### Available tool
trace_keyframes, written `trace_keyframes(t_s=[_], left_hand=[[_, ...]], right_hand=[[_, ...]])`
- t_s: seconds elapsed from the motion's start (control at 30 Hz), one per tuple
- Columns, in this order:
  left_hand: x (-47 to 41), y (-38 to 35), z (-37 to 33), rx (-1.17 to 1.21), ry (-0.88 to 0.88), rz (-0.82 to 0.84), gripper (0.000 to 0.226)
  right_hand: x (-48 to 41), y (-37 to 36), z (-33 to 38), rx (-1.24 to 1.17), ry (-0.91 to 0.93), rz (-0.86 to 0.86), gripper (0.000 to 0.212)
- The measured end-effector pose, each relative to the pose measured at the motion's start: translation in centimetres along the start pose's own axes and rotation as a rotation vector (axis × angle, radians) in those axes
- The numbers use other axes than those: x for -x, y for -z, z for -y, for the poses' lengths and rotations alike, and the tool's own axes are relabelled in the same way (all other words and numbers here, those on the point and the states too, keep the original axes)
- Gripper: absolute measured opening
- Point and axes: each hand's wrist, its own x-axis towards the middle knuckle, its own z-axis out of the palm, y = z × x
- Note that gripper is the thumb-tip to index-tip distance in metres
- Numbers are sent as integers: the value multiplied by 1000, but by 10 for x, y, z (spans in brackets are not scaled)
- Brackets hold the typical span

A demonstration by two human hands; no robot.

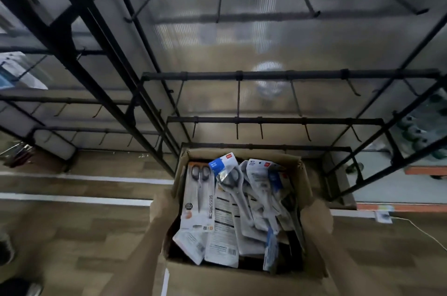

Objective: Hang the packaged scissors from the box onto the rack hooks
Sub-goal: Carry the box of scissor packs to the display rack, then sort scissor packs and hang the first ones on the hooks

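Observation:
An open cardboard box [232, 282] sits low in the middle of the view, full of several packaged scissors. One pack marked SCISSORS [199, 196] lies at the left of the pile, and a blue-topped pack [228, 178] leans beside it. My left hand [164, 207] grips the box's left flap. My right hand [315, 217] grips its right flap. Both hands are blurred. Straight ahead stands the black metal rack [266, 75], whose cross bars carry bare hooks [238, 98].
A second black rack [72, 102] with hooks stands to the left. White lines [72, 199] cross the wooden floor. Green-capped items [416, 131] fill a shelf at the right, and a white cable [423, 232] trails on the floor below it.

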Motion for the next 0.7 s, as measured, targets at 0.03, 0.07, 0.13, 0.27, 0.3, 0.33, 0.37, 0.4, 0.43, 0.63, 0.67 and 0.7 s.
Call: trace_keyframes(t_s=[0.03,0.07,0.13,0.27,0.3,0.33,0.37,0.4,0.43,0.63,0.67,0.7], left_hand=[[0,-5,3,-4,17,14,28],[-2,-12,6,-8,28,27,29],[-6,-24,9,-33,20,25,29],[-13,-47,13,-92,-15,16,30],[-16,-52,14,-116,-31,16,30],[-22,-57,16,-130,-41,5,31],[-28,-62,18,-122,-45,-3,30],[-34,-67,22,-106,-45,-16,30],[-41,-71,26,-101,-53,-29,31],[-67,-88,46,28,-90,-81,27],[-71,-92,51,35,-83,-93,26],[-75,-97,55,41,-70,-108,27]], right_hand=[[-2,-5,-1,6,-6,12,28],[-6,-10,-4,11,-13,15,28],[-17,-22,-7,29,-7,2,29],[-28,-40,-11,54,8,-44,28],[-31,-46,-12,71,37,-60,28],[-32,-49,-11,75,52,-73,28],[-35,-54,-10,75,62,-96,28],[-37,-58,-9,80,73,-119,27],[-40,-63,-7,88,86,-143,26],[-42,-95,-2,9,51,-244,25],[-42,-101,-2,-7,50,-255,25],[-43,-107,-3,-19,53,-267,26]])
